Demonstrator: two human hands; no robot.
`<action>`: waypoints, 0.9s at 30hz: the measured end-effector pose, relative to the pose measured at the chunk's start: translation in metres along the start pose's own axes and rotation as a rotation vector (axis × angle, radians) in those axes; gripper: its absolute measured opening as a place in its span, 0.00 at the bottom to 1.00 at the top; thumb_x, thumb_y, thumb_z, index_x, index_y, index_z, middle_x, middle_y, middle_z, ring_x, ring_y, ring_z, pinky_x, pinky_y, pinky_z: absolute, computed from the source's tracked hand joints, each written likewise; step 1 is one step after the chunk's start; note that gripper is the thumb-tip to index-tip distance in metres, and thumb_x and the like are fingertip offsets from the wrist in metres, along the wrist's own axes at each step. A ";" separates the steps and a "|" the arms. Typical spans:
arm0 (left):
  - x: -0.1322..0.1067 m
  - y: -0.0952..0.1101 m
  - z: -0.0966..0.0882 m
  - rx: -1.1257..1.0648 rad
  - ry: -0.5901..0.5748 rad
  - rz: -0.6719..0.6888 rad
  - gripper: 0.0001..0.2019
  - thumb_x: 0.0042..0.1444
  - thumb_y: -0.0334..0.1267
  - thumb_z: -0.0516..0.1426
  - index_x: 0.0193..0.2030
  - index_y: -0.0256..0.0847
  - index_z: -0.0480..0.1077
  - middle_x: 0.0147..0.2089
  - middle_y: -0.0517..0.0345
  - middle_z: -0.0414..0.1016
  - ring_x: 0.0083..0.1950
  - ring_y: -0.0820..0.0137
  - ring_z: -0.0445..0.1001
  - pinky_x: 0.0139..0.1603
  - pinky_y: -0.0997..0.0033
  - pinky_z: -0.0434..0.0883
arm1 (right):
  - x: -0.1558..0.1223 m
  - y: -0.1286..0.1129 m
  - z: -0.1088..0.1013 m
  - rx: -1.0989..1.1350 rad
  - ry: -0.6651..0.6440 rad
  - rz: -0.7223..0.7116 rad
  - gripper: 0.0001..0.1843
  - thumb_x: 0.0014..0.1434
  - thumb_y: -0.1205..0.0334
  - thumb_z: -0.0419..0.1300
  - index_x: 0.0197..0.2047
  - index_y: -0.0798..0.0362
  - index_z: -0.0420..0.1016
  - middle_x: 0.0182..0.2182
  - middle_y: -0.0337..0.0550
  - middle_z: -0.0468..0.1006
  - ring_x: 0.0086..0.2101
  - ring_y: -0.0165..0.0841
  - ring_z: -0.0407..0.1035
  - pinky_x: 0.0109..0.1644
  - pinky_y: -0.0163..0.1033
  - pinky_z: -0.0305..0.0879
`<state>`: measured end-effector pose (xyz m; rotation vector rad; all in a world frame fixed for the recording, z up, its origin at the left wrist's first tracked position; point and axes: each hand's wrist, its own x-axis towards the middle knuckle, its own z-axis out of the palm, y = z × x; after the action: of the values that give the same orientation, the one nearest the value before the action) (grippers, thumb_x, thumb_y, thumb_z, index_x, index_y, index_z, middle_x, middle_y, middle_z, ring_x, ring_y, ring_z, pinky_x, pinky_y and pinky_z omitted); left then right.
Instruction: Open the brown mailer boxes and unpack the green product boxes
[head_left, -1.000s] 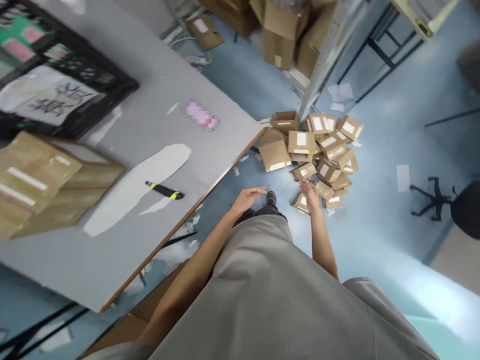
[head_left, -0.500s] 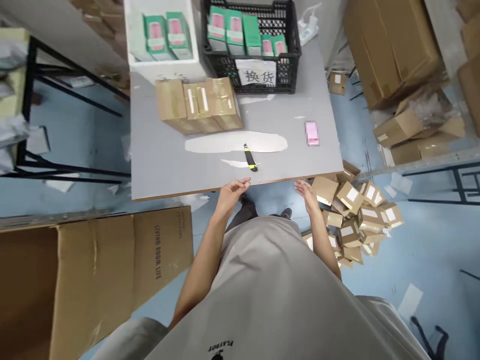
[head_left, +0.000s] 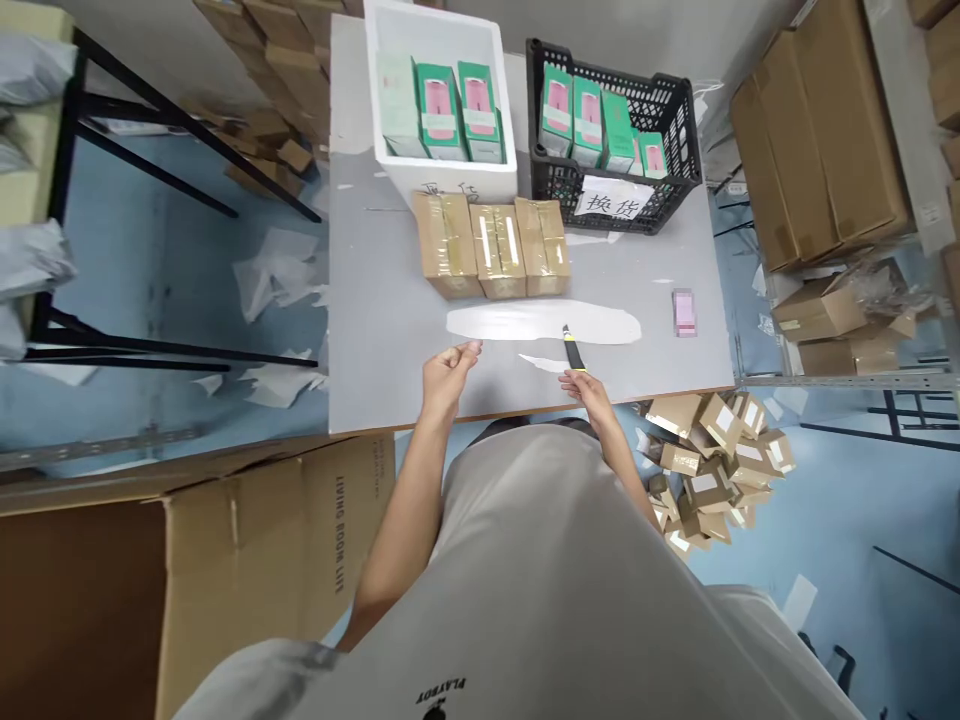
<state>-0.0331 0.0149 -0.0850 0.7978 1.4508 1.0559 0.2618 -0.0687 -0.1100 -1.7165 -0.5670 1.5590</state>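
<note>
I stand at the near edge of a grey table [head_left: 375, 330]. My left hand [head_left: 445, 373] hovers over the table edge with its fingers loosely curled and nothing in it. My right hand [head_left: 587, 388] reaches over the edge, and its fingertips touch the near end of a black and yellow utility knife [head_left: 572, 349]. That knife lies across a long white strip of backing paper [head_left: 540, 322]. Three taped brown boxes [head_left: 491, 245] sit side by side behind the strip.
A white foam box [head_left: 442, 170] and a black crate [head_left: 679, 160] with a paper label hold green and pink cartons. A small pink item [head_left: 683, 310] lies at the table's right. Several small parcels [head_left: 712, 455] are piled on the floor at right, a large open carton [head_left: 187, 560] at left.
My view swung from the parcel pile on the floor round to the table. Both hands rose over the table edge, and the right hand reached the knife.
</note>
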 end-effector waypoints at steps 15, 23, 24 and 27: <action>0.212 0.055 0.041 0.643 -0.044 0.151 0.62 0.59 0.54 0.77 0.94 0.39 0.57 0.98 0.32 0.41 0.98 0.32 0.34 0.96 0.31 0.37 | 0.015 -0.058 0.061 -0.128 0.024 -0.050 0.24 0.68 0.34 0.76 0.51 0.46 0.90 0.55 0.51 0.95 0.54 0.44 0.86 0.66 0.51 0.79; 0.231 0.051 0.040 0.678 0.084 0.022 0.66 0.61 0.54 0.77 0.93 0.25 0.49 0.97 0.22 0.21 0.97 0.30 0.19 0.94 0.36 0.26 | 0.021 -0.058 0.059 -0.164 0.016 0.000 0.21 0.67 0.39 0.77 0.50 0.47 0.90 0.52 0.51 0.95 0.51 0.43 0.87 0.66 0.51 0.79; 0.235 0.052 0.038 0.672 0.124 -0.023 0.67 0.62 0.52 0.77 0.93 0.22 0.45 0.96 0.18 0.21 0.97 0.31 0.21 0.95 0.38 0.27 | 0.022 -0.058 0.058 -0.165 0.011 0.003 0.21 0.67 0.39 0.77 0.49 0.47 0.90 0.51 0.51 0.95 0.51 0.43 0.87 0.66 0.51 0.80; 0.248 0.059 0.028 0.659 0.241 -0.140 0.70 0.58 0.45 0.77 0.93 0.17 0.39 0.94 0.10 0.36 0.98 0.33 0.36 0.96 0.42 0.35 | 0.027 -0.059 0.058 -0.170 -0.018 0.010 0.19 0.67 0.40 0.77 0.48 0.47 0.90 0.50 0.50 0.95 0.50 0.43 0.87 0.67 0.51 0.80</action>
<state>-0.0489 0.2677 -0.1248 1.0281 2.0746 0.5706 0.2187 0.0014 -0.0820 -1.8344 -0.7185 1.5728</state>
